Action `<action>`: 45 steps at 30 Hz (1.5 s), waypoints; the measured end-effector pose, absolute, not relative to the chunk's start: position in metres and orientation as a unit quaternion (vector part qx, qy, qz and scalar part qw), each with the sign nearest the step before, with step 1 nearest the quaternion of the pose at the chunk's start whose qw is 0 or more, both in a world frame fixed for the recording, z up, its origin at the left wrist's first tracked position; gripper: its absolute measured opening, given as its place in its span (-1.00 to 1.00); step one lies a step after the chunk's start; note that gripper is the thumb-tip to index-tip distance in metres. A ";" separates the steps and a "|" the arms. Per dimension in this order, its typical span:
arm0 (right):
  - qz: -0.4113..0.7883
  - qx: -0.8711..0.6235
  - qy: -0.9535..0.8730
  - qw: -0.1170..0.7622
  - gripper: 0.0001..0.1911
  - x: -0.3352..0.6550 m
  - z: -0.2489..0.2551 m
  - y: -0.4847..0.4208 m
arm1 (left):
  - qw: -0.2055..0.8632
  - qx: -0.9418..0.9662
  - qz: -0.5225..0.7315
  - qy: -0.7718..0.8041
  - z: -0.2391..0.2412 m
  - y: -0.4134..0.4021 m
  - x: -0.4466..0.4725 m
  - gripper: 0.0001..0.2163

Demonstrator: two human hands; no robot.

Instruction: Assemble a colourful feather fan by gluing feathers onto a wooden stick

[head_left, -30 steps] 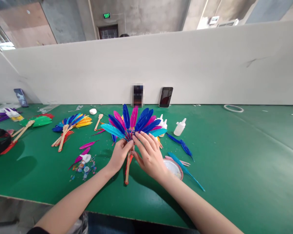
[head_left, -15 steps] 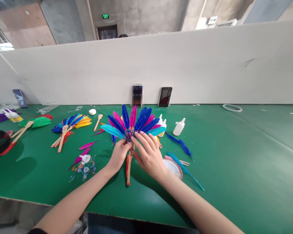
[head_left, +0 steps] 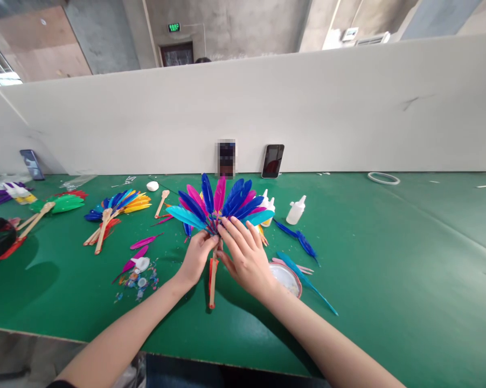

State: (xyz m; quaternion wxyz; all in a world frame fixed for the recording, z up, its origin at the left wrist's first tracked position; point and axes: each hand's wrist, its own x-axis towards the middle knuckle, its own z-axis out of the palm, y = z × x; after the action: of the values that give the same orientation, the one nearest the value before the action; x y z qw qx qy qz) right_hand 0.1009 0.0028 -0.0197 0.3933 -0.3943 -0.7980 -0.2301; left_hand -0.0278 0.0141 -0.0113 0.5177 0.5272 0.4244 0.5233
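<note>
A feather fan (head_left: 207, 195) stands upright before me, its blue, magenta and turquoise feathers spread above a flat wooden handle (head_left: 213, 288) with a red strip alongside. My left hand (head_left: 195, 260) is closed round the fan where feathers and handle meet, thumb in front. From the other side my right hand (head_left: 247, 260) takes hold at the same spot, its long fingers against the feather bases and its thumb lower down. The fingers hide most of the join. Behind the right hand are white squeeze bottles (head_left: 266, 202), partly covered by feathers.
Finished-looking feather fans (head_left: 117, 207) lie left on the green table (head_left: 388, 280). Magenta feathers (head_left: 136, 257) and a scatter of sequins (head_left: 140, 283) are nearer. To the right are a squeeze bottle (head_left: 296, 210), blue feathers (head_left: 305, 245), a turquoise feather (head_left: 303, 275) and a round lid (head_left: 287, 280). Phones (head_left: 273, 160) lean on the partition.
Both hands keep their hold on the fan with hardly any movement. The whole view has shifted very slightly.
</note>
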 end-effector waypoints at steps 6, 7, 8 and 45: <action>-0.233 -0.401 -0.795 0.390 -0.58 0.100 -0.021 0.003 | 0.513 0.532 0.525 0.422 -0.012 0.014 -0.028 -0.81; -0.230 -0.402 -0.796 0.389 -0.58 0.100 -0.021 0.003 | 0.508 0.534 0.525 0.425 -0.012 0.015 -0.028 -0.81; -0.228 -0.404 -0.797 0.387 -0.57 0.100 -0.022 0.003 | 0.504 0.536 0.524 0.429 -0.012 0.015 -0.028 -0.81; -0.230 -0.409 -0.799 0.376 -0.58 0.099 -0.022 0.000 | 0.511 0.545 0.536 0.393 -0.013 0.015 -0.028 -0.84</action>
State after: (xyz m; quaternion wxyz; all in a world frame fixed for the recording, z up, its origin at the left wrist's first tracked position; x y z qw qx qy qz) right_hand 0.0988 0.0005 -0.0215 0.3764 -0.4087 -0.7990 -0.2302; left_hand -0.0280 0.0151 -0.0126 0.5114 0.5449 0.3933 0.5356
